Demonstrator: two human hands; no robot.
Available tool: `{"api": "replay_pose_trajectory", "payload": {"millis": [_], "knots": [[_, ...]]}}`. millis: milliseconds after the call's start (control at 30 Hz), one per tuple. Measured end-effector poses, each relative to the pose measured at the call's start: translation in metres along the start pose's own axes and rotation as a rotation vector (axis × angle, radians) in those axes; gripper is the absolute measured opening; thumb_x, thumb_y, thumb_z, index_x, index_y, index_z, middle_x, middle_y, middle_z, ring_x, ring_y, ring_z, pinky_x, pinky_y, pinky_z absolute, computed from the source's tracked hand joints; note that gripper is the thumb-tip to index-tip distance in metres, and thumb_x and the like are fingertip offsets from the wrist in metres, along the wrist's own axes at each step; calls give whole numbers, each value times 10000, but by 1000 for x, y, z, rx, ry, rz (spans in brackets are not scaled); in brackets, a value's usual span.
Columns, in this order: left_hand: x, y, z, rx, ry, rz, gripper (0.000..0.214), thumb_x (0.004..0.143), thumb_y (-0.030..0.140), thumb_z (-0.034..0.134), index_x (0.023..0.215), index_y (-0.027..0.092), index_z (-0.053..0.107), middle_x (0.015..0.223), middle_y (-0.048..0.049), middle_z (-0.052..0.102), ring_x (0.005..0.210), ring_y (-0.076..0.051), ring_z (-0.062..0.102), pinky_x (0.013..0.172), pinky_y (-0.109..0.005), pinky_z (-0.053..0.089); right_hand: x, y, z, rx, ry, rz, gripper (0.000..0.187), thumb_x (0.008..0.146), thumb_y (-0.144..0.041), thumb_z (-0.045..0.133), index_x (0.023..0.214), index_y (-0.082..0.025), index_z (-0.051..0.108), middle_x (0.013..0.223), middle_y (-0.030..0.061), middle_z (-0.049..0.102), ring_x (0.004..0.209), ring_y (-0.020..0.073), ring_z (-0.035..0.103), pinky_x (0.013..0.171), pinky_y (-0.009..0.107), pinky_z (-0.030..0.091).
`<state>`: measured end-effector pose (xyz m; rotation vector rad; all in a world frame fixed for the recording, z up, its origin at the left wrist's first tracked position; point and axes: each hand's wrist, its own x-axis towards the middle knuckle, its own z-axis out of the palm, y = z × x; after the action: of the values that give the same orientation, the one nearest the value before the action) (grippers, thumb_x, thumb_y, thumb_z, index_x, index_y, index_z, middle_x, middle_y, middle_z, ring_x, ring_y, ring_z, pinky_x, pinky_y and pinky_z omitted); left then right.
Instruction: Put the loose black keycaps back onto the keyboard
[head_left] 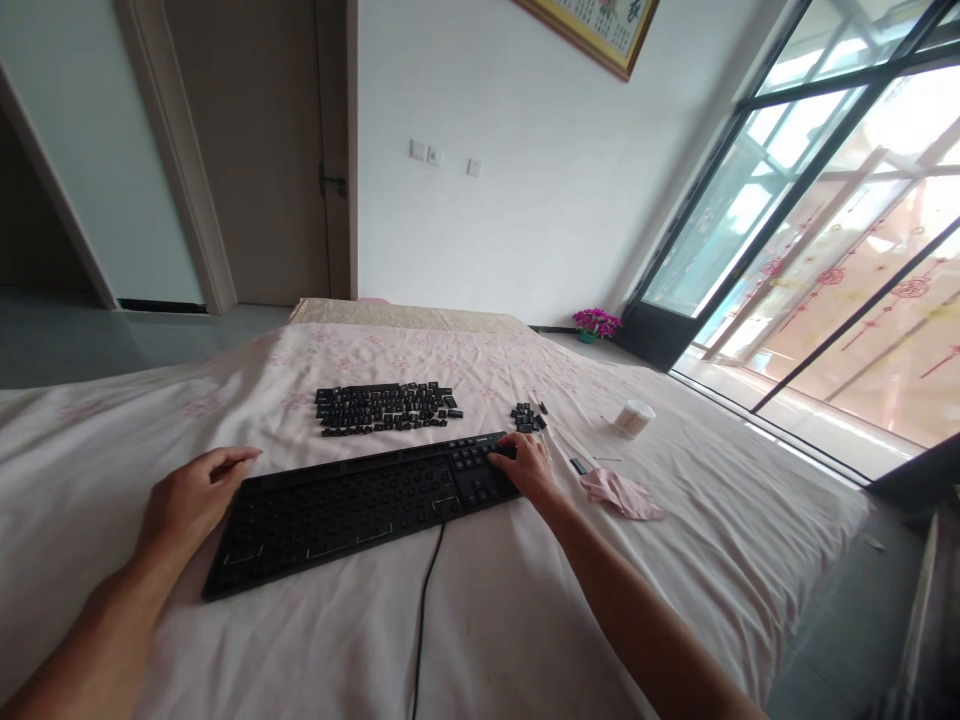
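A black keyboard (pixel 337 510) lies tilted across the bed, its main section stripped of keycaps and keys showing at the number pad (pixel 471 458). My right hand (pixel 527 465) rests on the pad's upper right, fingers bent together over the keys; whatever is between the fingertips is hidden. Beside the keyboard's upper left corner is my left hand (pixel 191 495), thumb and fingers drawn together; I cannot make out anything in them. Beyond the keyboard, loose black keycaps (pixel 382 408) sit in rows. A smaller group of keycaps (pixel 525 416) lies nearer my right hand.
A pink cloth (pixel 621 494), a small dark object (pixel 577 466) and a white tub of cotton swabs (pixel 634 418) lie to the right. The keyboard's cable (pixel 424 610) runs towards me. Pale, wrinkled bedding (pixel 720 520) covers the bed. Purple flowers (pixel 596 322) stand by the wall.
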<state>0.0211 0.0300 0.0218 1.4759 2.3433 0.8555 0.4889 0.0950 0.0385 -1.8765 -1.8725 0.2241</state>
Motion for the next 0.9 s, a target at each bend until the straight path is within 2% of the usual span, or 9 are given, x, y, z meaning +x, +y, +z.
{"api": "replay_pose_trajectory", "payload": {"millis": [100, 233, 367, 500, 633, 767, 900], "knots": [[0, -1, 0, 5, 0, 10, 356, 830, 475, 505, 1057, 286, 704, 1023, 0, 731, 862, -190, 653, 763, -263, 438, 6, -2, -9, 4, 40, -4, 280, 904, -395, 502, 1077, -225, 642, 1096, 62, 621, 1073, 233, 505, 919, 346, 371], [-1, 1, -1, 10, 10, 13, 368, 829, 478, 507, 1061, 277, 710, 1017, -4, 736, 853, -186, 652, 745, -253, 438, 20, -24, -22, -93, 231, -129, 320, 967, -323, 399, 1214, -213, 571, 1174, 81, 595, 1078, 237, 479, 957, 371, 340], [-2, 3, -2, 17, -4, 9, 393, 841, 485, 489, 1087, 262, 701, 1027, -21, 728, 901, -193, 647, 792, -264, 431, 36, -49, -10, -223, 351, -273, 359, 966, -254, 422, 1316, -209, 486, 1254, 104, 548, 1109, 259, 436, 944, 383, 332], [-2, 2, -2, 13, -7, 6, 388, 842, 482, 490, 1087, 263, 696, 1021, -21, 724, 898, -195, 645, 797, -268, 430, 44, -49, 22, -326, 309, -364, 373, 963, -239, 441, 1335, -210, 456, 1260, 120, 537, 1119, 273, 423, 939, 398, 324], [-1, 2, -3, -3, -18, -1, 389, 844, 478, 486, 1094, 263, 692, 1034, -15, 723, 909, -190, 649, 790, -254, 435, 46, -39, 42, -343, 244, -347, 362, 962, -292, 468, 1311, -198, 483, 1196, 128, 569, 1107, 285, 432, 956, 414, 312], [-2, 4, -4, 10, -33, -5, 403, 845, 489, 480, 1106, 263, 688, 1045, -12, 723, 940, -199, 655, 796, -259, 436, 50, -36, 39, -202, 192, -297, 334, 974, -350, 446, 1276, -239, 534, 1200, 98, 592, 1143, 269, 437, 987, 395, 301], [-4, 6, -5, 9, -37, 0, 410, 852, 484, 467, 1114, 256, 684, 1069, -17, 722, 968, -203, 656, 803, -258, 442, 69, -20, 23, -124, 180, -200, 337, 1004, -364, 345, 1201, -261, 598, 1173, 61, 636, 1121, 222, 497, 981, 347, 343]]}}
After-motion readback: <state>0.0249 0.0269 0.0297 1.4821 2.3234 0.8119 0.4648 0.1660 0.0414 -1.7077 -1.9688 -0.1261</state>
